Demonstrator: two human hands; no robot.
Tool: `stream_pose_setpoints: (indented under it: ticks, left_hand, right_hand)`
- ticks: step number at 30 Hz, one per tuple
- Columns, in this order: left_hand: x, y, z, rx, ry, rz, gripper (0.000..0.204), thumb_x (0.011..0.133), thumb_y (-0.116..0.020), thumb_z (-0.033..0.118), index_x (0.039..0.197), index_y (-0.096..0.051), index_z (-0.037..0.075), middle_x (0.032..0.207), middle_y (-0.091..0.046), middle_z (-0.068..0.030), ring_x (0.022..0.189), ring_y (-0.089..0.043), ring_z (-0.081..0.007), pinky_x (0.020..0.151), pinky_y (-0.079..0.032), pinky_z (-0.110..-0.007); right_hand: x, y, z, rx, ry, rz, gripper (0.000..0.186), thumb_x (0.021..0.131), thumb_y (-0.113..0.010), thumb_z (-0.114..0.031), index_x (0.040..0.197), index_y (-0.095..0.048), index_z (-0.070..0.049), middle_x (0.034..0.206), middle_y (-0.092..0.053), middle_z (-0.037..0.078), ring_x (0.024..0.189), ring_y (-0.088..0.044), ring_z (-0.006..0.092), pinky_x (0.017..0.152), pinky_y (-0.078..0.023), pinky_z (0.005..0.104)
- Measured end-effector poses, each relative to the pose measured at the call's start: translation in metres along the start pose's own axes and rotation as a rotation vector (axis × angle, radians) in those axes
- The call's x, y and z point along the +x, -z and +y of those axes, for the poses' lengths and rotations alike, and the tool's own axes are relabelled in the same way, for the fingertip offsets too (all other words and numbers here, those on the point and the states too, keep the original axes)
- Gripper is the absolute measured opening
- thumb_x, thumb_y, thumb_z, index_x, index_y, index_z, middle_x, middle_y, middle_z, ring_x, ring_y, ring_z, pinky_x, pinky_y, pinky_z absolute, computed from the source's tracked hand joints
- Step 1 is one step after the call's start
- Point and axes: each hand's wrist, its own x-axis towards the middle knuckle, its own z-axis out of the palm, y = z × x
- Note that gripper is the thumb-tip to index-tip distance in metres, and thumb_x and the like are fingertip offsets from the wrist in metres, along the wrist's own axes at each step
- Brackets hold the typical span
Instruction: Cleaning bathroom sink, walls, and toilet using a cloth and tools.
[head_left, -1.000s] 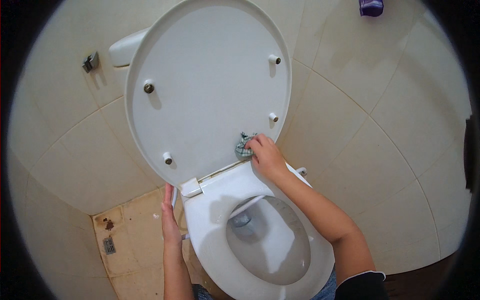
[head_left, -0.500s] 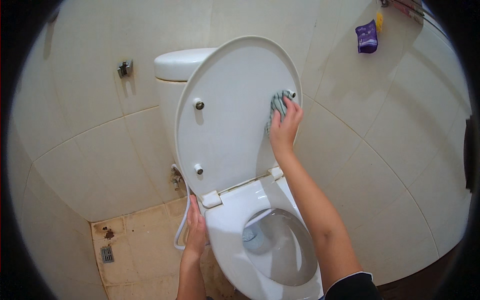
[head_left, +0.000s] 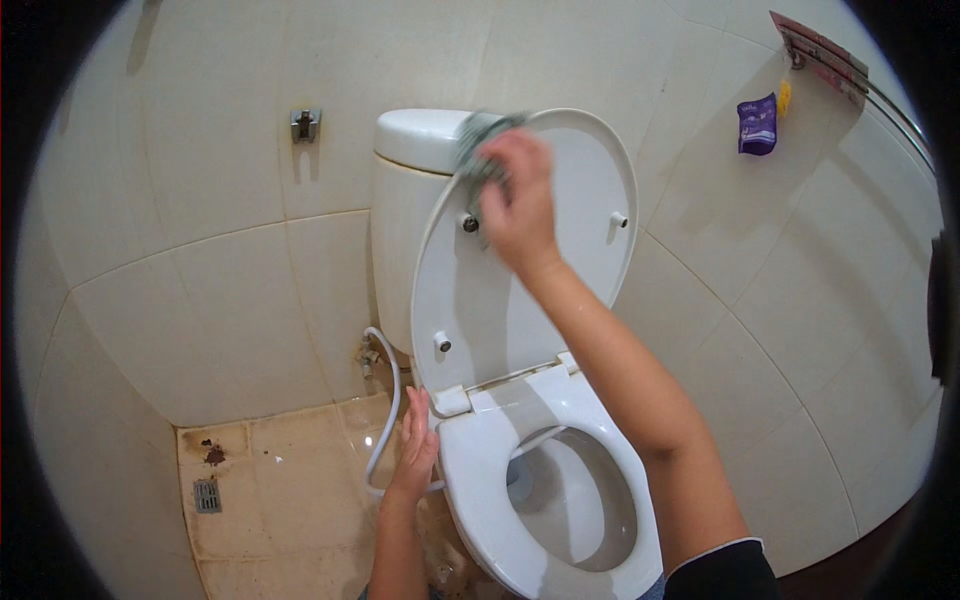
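My right hand (head_left: pixel 515 210), blurred by motion, grips a green-and-white checked cloth (head_left: pixel 472 138) at the upper left edge of the raised white lid (head_left: pixel 525 290), beside a rubber bumper. Behind the lid stands the white cistern (head_left: pixel 395 240). My left hand (head_left: pixel 413 445) rests with its fingers stretched out along the left side of the toilet, beside the white seat (head_left: pixel 605 460) and near the hinge. The open bowl (head_left: pixel 560 490) shows through the seat ring.
A white hose (head_left: pixel 374 460) runs from a wall valve (head_left: pixel 366 355). A floor drain (head_left: pixel 207 496) is at lower left. The tiled wall (head_left: pixel 200 320) carries a metal fitting (head_left: pixel 305 127); a purple packet (head_left: pixel 757 124) hangs at upper right beside a rack (head_left: pixel 820 58).
My right hand has moved the cloth up from the lid's lower right to its right edge, then across to the upper left edge. My left hand stays at the left side; the view has shifted.
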Motion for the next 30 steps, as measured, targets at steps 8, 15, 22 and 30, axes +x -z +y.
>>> stream_pose_setpoints:
  ticks: [8,15,22,30]
  left_hand:
    - [-0.002,0.004,0.001,0.012,0.044,-0.051,0.069,0.094,-0.031,0.042,0.143,0.001,0.005,0.15,-0.011,-0.0131,0.138,-0.005,-0.0266,0.109,0.001,-0.036]
    - [0.0,0.007,0.004,-0.045,0.045,-0.068,0.07,0.093,-0.029,0.044,0.143,0.001,0.005,0.15,-0.007,-0.0118,0.138,-0.004,-0.0254,0.109,0.0,-0.034]
    - [0.002,0.011,0.004,-0.083,0.05,-0.083,0.075,0.091,-0.029,0.053,0.143,-0.003,0.005,0.15,-0.006,-0.0112,0.138,-0.004,-0.026,0.11,-0.001,-0.034]
    - [0.002,0.012,0.007,0.005,0.078,-0.108,0.089,0.085,-0.021,0.068,0.143,0.002,0.004,0.15,-0.005,-0.0143,0.138,-0.006,-0.025,0.11,-0.001,-0.036]
  right_hand:
    - [-0.047,-0.004,-0.017,0.103,-0.402,0.106,0.036,0.067,-0.05,0.009,0.097,-0.059,-0.008,0.11,-0.049,0.016,0.103,-0.048,0.0341,0.091,-0.039,0.0385]
    - [-0.076,-0.023,-0.056,0.057,-0.532,0.304,0.033,0.069,-0.049,0.005,0.1,-0.055,-0.004,0.115,-0.044,0.02,0.111,-0.04,0.0354,0.096,-0.031,0.0433]
    - [-0.094,-0.038,-0.082,0.028,-0.408,0.028,0.035,0.07,-0.046,0.006,0.104,-0.052,-0.003,0.109,-0.047,0.019,0.114,-0.037,0.037,0.099,-0.026,0.046]
    - [-0.143,-0.026,-0.059,0.273,-0.155,-0.28,0.031,0.066,-0.046,0.006,0.094,-0.055,-0.005,0.112,-0.047,0.02,0.108,-0.043,0.0367,0.096,-0.031,0.0454]
